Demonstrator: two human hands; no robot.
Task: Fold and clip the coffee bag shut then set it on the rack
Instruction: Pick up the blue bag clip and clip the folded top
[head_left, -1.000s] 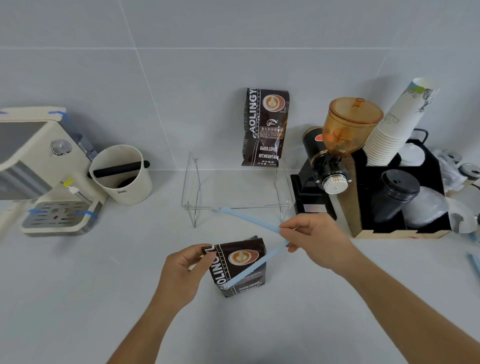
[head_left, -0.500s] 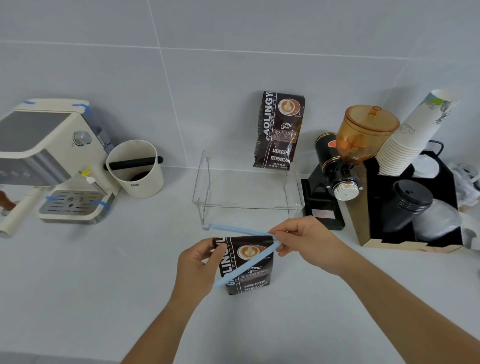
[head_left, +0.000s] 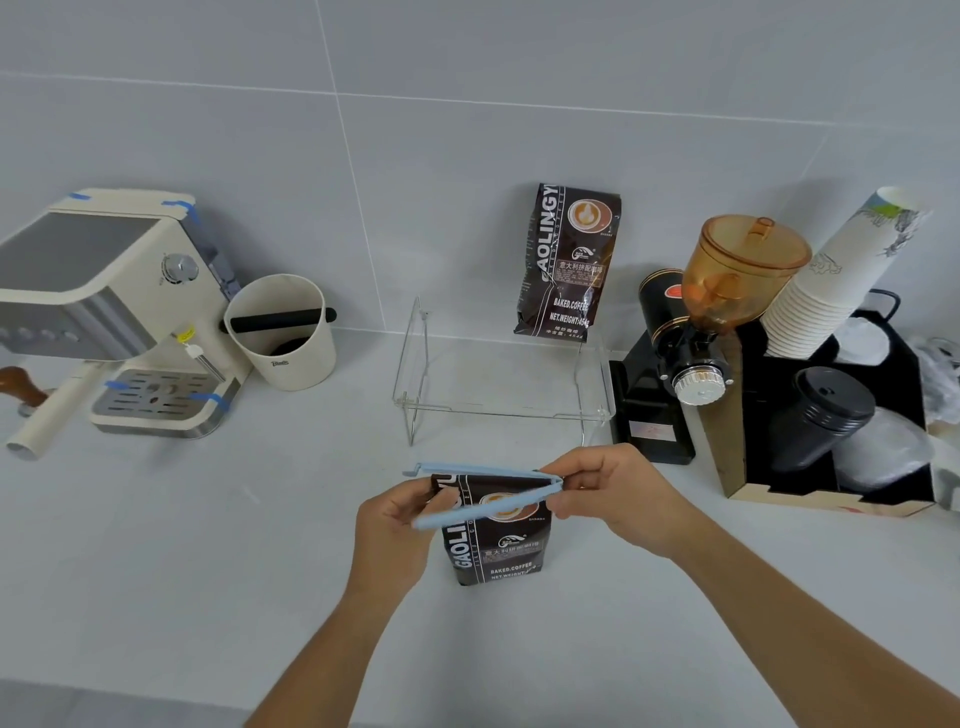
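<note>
**The clip comes down over the bag top**

The long light-blue plastic clip (head_left: 485, 493) has dropped lower than a moment ago – its two arms now sit around the folded top of the dark brown coffee bag (head_left: 496, 540), one behind, one in front, not yet snapped. The right hand (head_left: 613, 499) pinches the clip's hinge end. The left hand (head_left: 395, 525) pinches the bag's top left edge. The bag stands on the grey counter (head_left: 208, 545), near the clear plastic rack (head_left: 498, 384) – a second coffee bag (head_left: 571, 260) stands behind it.
</note>
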